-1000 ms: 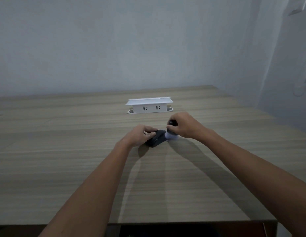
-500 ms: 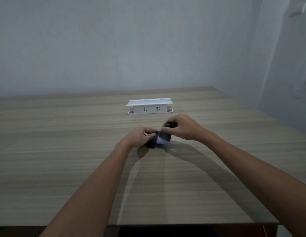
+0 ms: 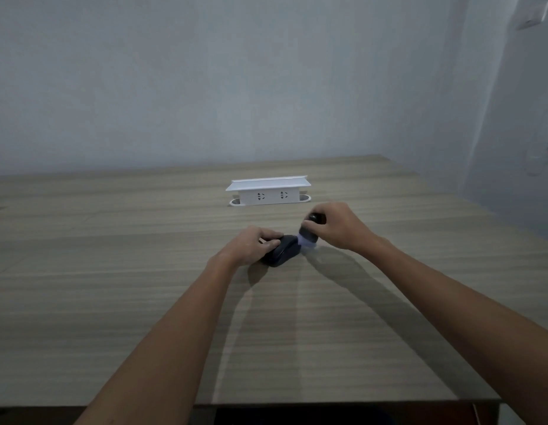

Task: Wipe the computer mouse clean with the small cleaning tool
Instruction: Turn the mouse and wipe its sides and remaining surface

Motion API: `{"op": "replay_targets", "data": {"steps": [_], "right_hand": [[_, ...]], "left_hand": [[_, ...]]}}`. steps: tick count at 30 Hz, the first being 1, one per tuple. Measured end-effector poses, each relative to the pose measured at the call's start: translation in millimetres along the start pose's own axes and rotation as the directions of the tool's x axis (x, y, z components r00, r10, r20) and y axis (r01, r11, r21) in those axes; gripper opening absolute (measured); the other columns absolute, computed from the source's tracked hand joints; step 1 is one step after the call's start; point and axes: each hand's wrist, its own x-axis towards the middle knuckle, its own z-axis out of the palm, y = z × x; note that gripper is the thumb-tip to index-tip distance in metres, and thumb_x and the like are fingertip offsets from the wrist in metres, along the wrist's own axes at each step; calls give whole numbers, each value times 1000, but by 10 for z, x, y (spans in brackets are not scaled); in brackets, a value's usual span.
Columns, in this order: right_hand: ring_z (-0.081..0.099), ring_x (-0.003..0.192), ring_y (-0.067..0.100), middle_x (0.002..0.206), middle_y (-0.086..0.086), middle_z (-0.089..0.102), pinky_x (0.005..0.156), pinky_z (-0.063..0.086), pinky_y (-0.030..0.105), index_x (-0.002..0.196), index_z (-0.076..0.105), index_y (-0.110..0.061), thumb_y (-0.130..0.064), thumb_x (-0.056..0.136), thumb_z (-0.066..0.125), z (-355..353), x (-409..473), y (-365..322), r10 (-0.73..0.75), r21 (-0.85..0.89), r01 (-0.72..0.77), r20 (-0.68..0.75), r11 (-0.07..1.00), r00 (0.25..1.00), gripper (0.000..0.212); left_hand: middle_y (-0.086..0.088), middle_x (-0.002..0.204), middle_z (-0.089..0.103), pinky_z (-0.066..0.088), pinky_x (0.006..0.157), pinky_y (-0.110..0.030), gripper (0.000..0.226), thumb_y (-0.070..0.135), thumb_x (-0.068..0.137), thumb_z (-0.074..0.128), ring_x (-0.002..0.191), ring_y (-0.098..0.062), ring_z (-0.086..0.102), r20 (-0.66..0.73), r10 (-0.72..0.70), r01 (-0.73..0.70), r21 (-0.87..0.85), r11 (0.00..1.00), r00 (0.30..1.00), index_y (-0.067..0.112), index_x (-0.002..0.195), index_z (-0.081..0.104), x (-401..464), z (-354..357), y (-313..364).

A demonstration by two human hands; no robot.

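Mouse (image 3: 283, 254), black, lies on our wooden table (image 3: 113, 302) near its middle. Our left hand (image 3: 251, 245) grips its left side, steadying it. Our right hand (image 3: 337, 225) clasps the small cleaning tool (image 3: 309, 233), whose pale tip touches the mouse's far right end. Behind stands a white power socket box (image 3: 268, 191).

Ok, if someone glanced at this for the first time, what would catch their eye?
Two bare hands meeting mid-table: the left hand steadies a black computer mouse, while the right hand presses a small cleaning tool, dark with a pale tip, against its far end. Behind them, a white socket box stands on the wooden table.
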Motion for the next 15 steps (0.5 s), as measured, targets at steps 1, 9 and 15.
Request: {"op": "replay_targets", "data": {"steps": [1,9,15], "right_hand": [[61,66,9,77,-1,74,64,46,24,83,79,-11,-24,86,70,-4,5,-23,6,45,-6,11,999,1000,16],[63,68,18,75,6,72,60,45,26,81,78,-6,-21,86,68,-13,83,2,52,19,-52,-8,998,999,17],[67,71,27,75,14,73,62,48,33,78,75,2,-17,84,67,23,91,77,102,-61,-100,21,993,995,21]], "left_hand": [[0,133,66,42,92,-23,37,22,100,54,106,-12,60,2,1,-1,-4,1000,1000,17,136,62,0,-2,-2],[-2,128,69,47,93,-26,37,22,100,54,103,-14,63,-8,-12,12,-10,1000,1000,17,135,62,11,-1,-29],[-3,128,69,45,91,-23,37,21,99,55,101,-12,62,-15,-11,11,-9,1000,1000,16,135,62,0,-3,-24]]}}
